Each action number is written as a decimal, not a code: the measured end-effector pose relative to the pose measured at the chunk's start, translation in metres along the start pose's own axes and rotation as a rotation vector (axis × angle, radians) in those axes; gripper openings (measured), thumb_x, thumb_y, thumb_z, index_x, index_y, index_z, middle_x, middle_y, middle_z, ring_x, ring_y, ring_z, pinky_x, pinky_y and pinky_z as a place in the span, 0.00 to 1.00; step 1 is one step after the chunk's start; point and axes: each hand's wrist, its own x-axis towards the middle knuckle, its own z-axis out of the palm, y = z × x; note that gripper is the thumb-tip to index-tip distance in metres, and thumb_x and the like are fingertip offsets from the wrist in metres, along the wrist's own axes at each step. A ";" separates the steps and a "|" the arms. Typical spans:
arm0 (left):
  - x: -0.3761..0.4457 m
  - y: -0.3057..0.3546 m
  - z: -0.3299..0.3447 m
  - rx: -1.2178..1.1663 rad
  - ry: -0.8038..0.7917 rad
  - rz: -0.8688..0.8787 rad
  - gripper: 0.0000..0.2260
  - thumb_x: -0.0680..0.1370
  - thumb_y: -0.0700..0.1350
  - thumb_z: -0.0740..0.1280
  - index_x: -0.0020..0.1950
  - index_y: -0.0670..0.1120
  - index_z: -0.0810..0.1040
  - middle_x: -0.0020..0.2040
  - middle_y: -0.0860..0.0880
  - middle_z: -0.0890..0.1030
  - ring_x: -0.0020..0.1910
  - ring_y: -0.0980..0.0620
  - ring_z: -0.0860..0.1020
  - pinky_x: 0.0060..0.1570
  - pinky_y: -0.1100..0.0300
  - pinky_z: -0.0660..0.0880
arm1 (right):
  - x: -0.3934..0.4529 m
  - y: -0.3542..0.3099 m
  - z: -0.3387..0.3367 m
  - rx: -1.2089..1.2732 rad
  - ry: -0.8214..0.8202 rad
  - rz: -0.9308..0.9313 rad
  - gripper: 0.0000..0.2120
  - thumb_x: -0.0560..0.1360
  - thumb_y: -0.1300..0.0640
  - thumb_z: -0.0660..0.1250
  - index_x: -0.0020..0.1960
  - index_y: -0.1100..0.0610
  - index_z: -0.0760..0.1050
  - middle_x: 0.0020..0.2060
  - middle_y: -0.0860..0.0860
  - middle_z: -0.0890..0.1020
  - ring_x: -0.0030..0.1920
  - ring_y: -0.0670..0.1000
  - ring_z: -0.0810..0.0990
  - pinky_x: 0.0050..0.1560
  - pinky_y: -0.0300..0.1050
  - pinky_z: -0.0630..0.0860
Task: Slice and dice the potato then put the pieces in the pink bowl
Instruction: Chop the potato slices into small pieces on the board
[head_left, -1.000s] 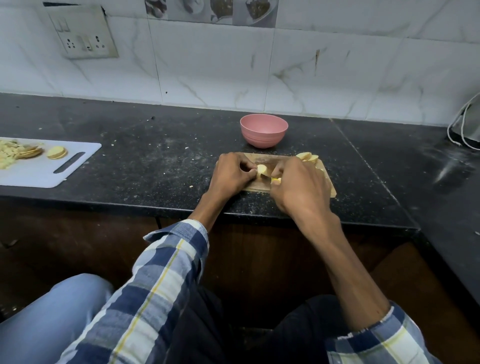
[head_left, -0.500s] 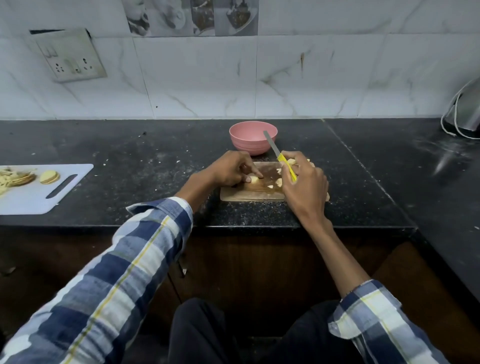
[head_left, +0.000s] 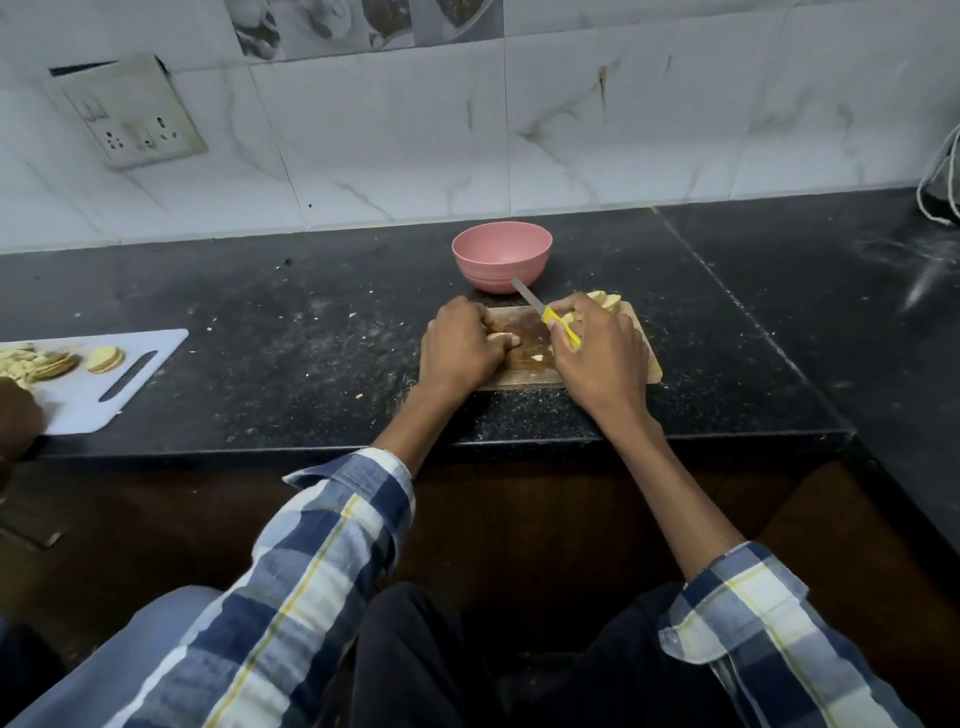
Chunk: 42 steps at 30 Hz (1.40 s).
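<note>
Right hand (head_left: 597, 358) grips knife (head_left: 545, 313), blade pointing up-left toward pink bowl (head_left: 501, 254) (tip overlaps); left hand (head_left: 460, 351) pinches potato slice (head_left: 500, 338).

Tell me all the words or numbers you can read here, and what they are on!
None can be read.
Switch plate on the wall: sockets and switches only, no readable marking.
Picture tiles at the top: food photos, no text visible.
Pink bowl, knife, both cutting boards: no labels seen.

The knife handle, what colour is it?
Yellow; the knife handle shows in the head view, held by the right hand.
</note>
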 end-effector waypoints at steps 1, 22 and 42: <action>0.000 0.001 0.000 0.004 -0.006 0.002 0.15 0.71 0.58 0.80 0.45 0.47 0.85 0.47 0.48 0.84 0.49 0.44 0.83 0.51 0.48 0.80 | 0.000 0.001 0.000 -0.001 -0.006 0.002 0.07 0.79 0.50 0.68 0.57 0.46 0.80 0.37 0.49 0.82 0.42 0.55 0.79 0.38 0.53 0.76; 0.003 -0.018 -0.018 -0.169 -0.143 0.153 0.11 0.74 0.47 0.79 0.55 0.49 0.88 0.45 0.53 0.82 0.38 0.59 0.77 0.36 0.75 0.68 | -0.009 -0.011 -0.006 -0.073 -0.075 -0.021 0.08 0.80 0.51 0.67 0.57 0.48 0.80 0.38 0.49 0.82 0.40 0.55 0.81 0.38 0.52 0.77; 0.000 -0.020 0.000 -0.317 -0.035 0.072 0.05 0.70 0.42 0.79 0.45 0.44 0.89 0.38 0.59 0.77 0.35 0.63 0.76 0.36 0.75 0.68 | -0.032 -0.073 -0.027 -0.353 -0.242 -0.014 0.10 0.80 0.58 0.66 0.61 0.55 0.76 0.55 0.57 0.81 0.56 0.62 0.79 0.51 0.54 0.73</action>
